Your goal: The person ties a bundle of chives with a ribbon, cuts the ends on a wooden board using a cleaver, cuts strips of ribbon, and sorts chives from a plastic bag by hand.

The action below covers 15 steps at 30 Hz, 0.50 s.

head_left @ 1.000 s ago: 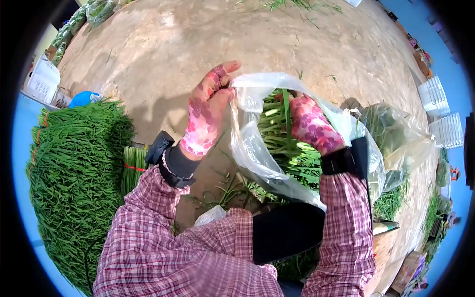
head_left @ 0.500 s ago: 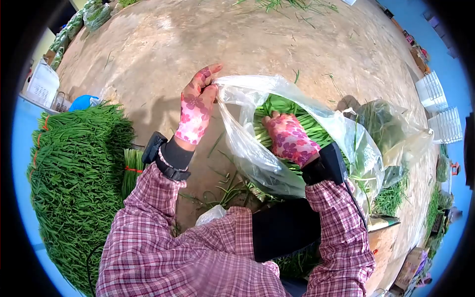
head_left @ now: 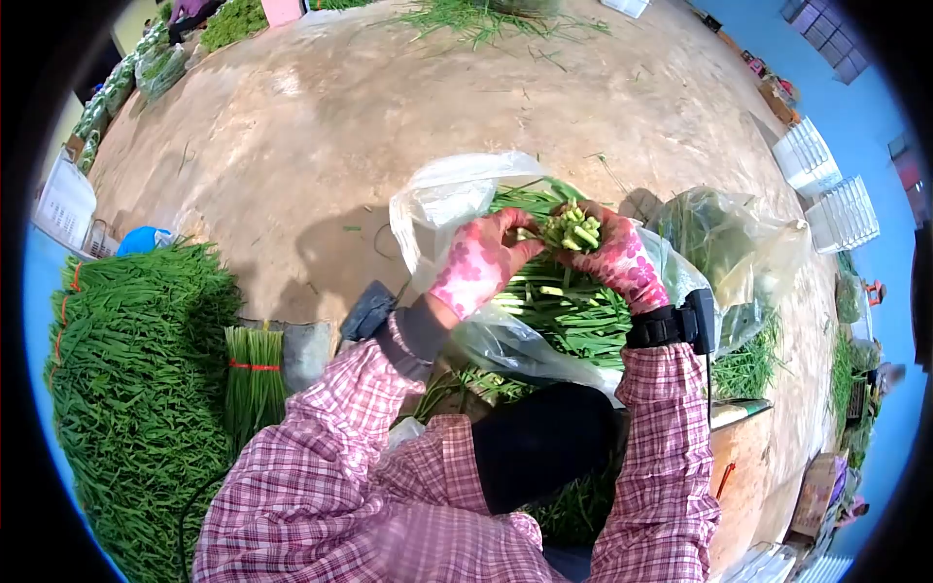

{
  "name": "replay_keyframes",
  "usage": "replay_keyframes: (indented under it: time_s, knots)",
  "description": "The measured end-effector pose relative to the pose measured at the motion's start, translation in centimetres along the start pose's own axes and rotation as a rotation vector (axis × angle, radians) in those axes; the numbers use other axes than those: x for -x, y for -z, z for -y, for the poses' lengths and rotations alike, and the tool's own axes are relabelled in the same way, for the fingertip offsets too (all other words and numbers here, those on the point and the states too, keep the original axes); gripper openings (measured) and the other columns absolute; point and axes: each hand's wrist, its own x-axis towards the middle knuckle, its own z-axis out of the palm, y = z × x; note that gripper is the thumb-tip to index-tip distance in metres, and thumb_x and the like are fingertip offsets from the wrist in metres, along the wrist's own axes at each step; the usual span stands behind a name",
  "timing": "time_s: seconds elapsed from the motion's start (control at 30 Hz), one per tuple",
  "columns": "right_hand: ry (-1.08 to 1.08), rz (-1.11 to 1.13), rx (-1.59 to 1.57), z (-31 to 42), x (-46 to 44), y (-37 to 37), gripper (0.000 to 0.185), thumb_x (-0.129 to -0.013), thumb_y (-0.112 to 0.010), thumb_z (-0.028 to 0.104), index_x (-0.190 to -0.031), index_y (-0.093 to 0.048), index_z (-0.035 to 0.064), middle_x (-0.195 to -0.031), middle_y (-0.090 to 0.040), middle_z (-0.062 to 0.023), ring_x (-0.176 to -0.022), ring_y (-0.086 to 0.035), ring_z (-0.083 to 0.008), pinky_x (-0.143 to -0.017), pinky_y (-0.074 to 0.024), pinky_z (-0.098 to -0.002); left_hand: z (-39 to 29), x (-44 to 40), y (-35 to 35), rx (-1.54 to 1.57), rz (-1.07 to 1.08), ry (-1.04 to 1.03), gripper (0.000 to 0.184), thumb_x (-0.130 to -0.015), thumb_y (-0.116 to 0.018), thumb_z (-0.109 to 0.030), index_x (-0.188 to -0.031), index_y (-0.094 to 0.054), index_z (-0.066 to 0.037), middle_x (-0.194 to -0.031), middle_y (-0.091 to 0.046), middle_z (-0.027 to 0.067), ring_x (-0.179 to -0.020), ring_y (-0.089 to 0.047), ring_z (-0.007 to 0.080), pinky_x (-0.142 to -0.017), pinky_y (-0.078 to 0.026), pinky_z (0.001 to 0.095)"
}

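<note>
A bunch of chives (head_left: 571,231) with pale cut ends toward me is gripped in my right hand (head_left: 622,257), which wears a pink flowered glove. My left hand (head_left: 486,257), gloved alike, is closed at the bunch's left side, its thumb and fingertips pinching at the stem ends; exactly what lies between them is partly hidden. Below both hands, an open clear plastic bag (head_left: 428,194) holds more chives (head_left: 573,306) lying in a pile. The bag's mouth stands around them, and neither hand holds its rim.
A tall stack of banded greens (head_left: 136,369) rises at the left, beside a smaller red-banded bundle (head_left: 255,389). Another clear bag (head_left: 729,233) stands to the right. White crates (head_left: 844,214) are along the right wall. Loose leaves lie on the concrete floor (head_left: 321,126).
My left hand has let go of the bag's rim and moved right to the bunch. My right hand has come up out of the bag with the chives, cut ends now showing.
</note>
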Motion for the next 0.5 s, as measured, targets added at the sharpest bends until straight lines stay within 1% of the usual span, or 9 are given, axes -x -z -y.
replay_keyframes:
  time_s: [0.1, 0.13, 0.17, 0.23, 0.3, 0.37, 0.4, 0.43, 0.5]
  knots:
    - [-0.031, -0.148, 0.116, 0.5, 0.6, -0.3, 0.049, -0.070, -0.083, 0.011, -0.114, -0.062, 0.0021, -0.100, -0.070, -0.0041, -0.091, -0.063, -0.0121, -0.083, -0.0511, -0.0285, 1.1, 0.0, -0.3, -0.269, -0.018, -0.088, 0.018, -0.078, -0.071, -0.010, -0.093, -0.066, -0.004, -0.079, -0.068, 0.0107, -0.071, -0.066, 0.0265, -0.065, -0.052, 0.0375]
    - [-0.011, -0.117, -0.063, 0.3, 0.6, -0.3, 0.048, -0.072, -0.083, 0.013, -0.113, -0.062, 0.0007, -0.097, -0.071, -0.0052, -0.088, -0.064, -0.0129, -0.082, -0.0518, -0.0291, 2.1, 0.2, 0.0, -0.360, -0.020, -0.113, 0.013, -0.077, -0.070, -0.009, -0.088, -0.066, -0.004, -0.077, -0.067, 0.0107, -0.070, -0.065, 0.0282, -0.065, -0.051, 0.0386]
    - [0.010, -0.133, -0.018, 0.1, 0.7, -0.4, 0.049, -0.072, -0.083, 0.014, -0.114, -0.062, 0.0005, -0.098, -0.071, -0.0058, -0.088, -0.065, -0.0132, -0.082, -0.0518, -0.0293, 1.9, 0.4, 0.7, -0.372, 0.079, 0.061, 0.012, -0.077, -0.068, -0.009, -0.088, -0.066, -0.004, -0.080, -0.067, 0.0100, -0.076, -0.065, 0.0288, -0.072, -0.051, 0.0415]
    - [0.058, -0.171, 0.077, -0.2, 0.5, -0.2, 0.050, -0.072, -0.083, 0.014, -0.115, -0.061, 0.0002, -0.098, -0.071, -0.0069, -0.089, -0.065, -0.0140, -0.082, -0.0519, -0.0297, 1.3, 0.6, 1.7, -0.438, -0.092, -0.219, 0.016, -0.080, -0.067, -0.015, -0.093, -0.068, -0.005, -0.089, -0.067, 0.0114, -0.086, -0.064, 0.0287, -0.081, -0.049, 0.0422]
    - [0.039, -0.164, 0.135, 0.2, 0.7, -0.3, 0.054, -0.071, -0.083, 0.017, -0.118, -0.060, -0.0001, -0.099, -0.071, -0.0103, -0.089, -0.067, -0.0163, -0.081, -0.0530, -0.0306, -2.7, 0.3, 2.0, -0.612, -0.296, -0.487, 0.039, -0.082, -0.070, -0.024, -0.117, -0.065, -0.007, -0.101, -0.066, 0.0176, -0.096, -0.061, 0.0327, -0.087, -0.047, 0.0418]
    - [0.034, -0.168, 0.068, 0.3, 0.6, -0.8, 0.054, -0.071, -0.082, 0.016, -0.118, -0.060, -0.0002, -0.098, -0.071, -0.0109, -0.089, -0.067, -0.0169, -0.081, -0.0530, -0.0309, -3.7, 1.0, 0.8, -0.586, -0.066, -0.350, 0.046, -0.082, -0.072, -0.028, -0.120, -0.064, -0.004, -0.097, -0.067, 0.0175, -0.093, -0.063, 0.0341, -0.083, -0.050, 0.0409]
    - [0.069, -0.195, 0.107, -0.2, 0.5, -0.9, 0.052, -0.071, -0.081, 0.016, -0.117, -0.060, -0.0006, -0.097, -0.072, -0.0114, -0.088, -0.067, -0.0175, -0.081, -0.0533, -0.0313, -3.7, 0.6, 0.3, -0.410, 0.091, -0.088, 0.051, -0.081, -0.073, -0.031, -0.119, -0.062, 0.000, -0.094, -0.068, 0.0177, -0.083, -0.065, 0.0364, -0.074, -0.053, 0.0396]
    - [0.001, -0.132, 0.152, -0.3, 0.2, -0.6, 0.056, -0.071, -0.081, 0.013, -0.120, -0.058, -0.0004, -0.103, -0.070, -0.0112, -0.094, -0.066, -0.0181, -0.084, -0.0525, -0.0315, -3.2, 0.4, 0.0, -0.322, 0.022, -0.086, 0.045, -0.084, -0.073, -0.022, -0.118, -0.062, 0.005, -0.091, -0.071, 0.0142, -0.074, -0.068, 0.0276, -0.066, -0.054, 0.0333]
    - [0.088, -0.043, 0.001, 0.5, 0.7, -0.8, 0.063, -0.070, -0.082, 0.011, -0.125, -0.054, 0.0010, -0.110, -0.067, -0.0100, -0.100, -0.064, -0.0179, -0.088, -0.0511, -0.0315, -3.0, -0.8, -0.4, 0.407, 0.056, 0.276, 0.034, -0.087, -0.069, -0.009, -0.116, -0.062, 0.007, -0.093, -0.070, 0.0105, -0.075, -0.067, 0.0158, -0.066, -0.055, 0.0265]
